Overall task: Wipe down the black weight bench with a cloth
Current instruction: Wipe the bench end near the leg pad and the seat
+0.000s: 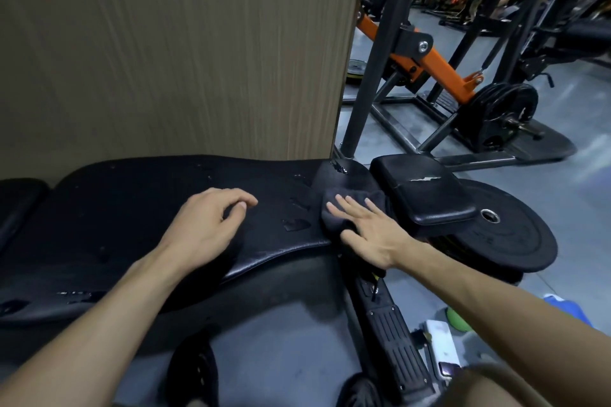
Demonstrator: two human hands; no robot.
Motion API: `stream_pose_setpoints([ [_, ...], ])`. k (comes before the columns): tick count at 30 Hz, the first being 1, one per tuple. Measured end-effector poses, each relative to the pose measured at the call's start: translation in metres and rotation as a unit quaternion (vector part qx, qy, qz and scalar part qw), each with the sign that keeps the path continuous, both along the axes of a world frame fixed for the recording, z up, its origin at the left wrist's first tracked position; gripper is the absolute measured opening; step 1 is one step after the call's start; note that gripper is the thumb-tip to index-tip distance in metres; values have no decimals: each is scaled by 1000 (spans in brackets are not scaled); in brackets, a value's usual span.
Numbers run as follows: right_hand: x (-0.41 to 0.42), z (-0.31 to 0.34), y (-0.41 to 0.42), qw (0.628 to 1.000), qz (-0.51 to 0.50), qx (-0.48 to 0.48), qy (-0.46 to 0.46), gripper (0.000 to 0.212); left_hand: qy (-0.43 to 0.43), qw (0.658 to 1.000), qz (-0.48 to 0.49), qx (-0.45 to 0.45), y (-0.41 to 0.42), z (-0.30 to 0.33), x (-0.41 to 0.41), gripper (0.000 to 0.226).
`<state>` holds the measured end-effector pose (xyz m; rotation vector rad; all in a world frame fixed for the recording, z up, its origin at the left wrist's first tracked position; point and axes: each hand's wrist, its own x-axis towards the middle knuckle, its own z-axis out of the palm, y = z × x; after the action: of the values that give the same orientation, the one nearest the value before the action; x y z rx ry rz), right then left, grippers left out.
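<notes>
- I have the cloth [350, 208] bunched at the right end of the black weight bench [158, 208], close to its near edge, pinned flat under my right hand [370, 231].
- That hand's fingers are spread and pressing down, not curled around the fabric; my left hand [205, 225] rests empty, loosely curled, on the middle of the pad, well apart from the cloth.
- The cloth looks soft, limp and light. I judge it will fold and drag under the palm, so flat pressure on its middle suits better than a pinch.
- Water beads and small puddles [296, 225] sit just left of the cloth, so the vinyl is probably slick.
- The bench itself looks heavy and firm; I would brace on it, not grip it.
</notes>
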<state>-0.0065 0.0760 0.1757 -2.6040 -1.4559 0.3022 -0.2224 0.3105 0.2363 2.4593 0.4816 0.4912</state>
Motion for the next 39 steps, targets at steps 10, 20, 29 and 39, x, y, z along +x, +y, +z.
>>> stream_pose_setpoints([
  [10, -20, -19, 20, 968, -236, 79, -23, 85, 54, 997, 4, 53, -11, -13, -48, 26],
  [20, -44, -21, 26, 981, -65, 182, -6, 76, 17, 997, -1, 77, -4, -4, -40, 28],
  [29, -123, -34, 86, 983, -30, 176, -45, 74, 70, 990, -8, 121, 23, -20, -49, 30],
  [39, 11, -18, 20, 943, -287, 167, -16, 79, 103, 982, -60, 148, 32, -35, -17, 33],
])
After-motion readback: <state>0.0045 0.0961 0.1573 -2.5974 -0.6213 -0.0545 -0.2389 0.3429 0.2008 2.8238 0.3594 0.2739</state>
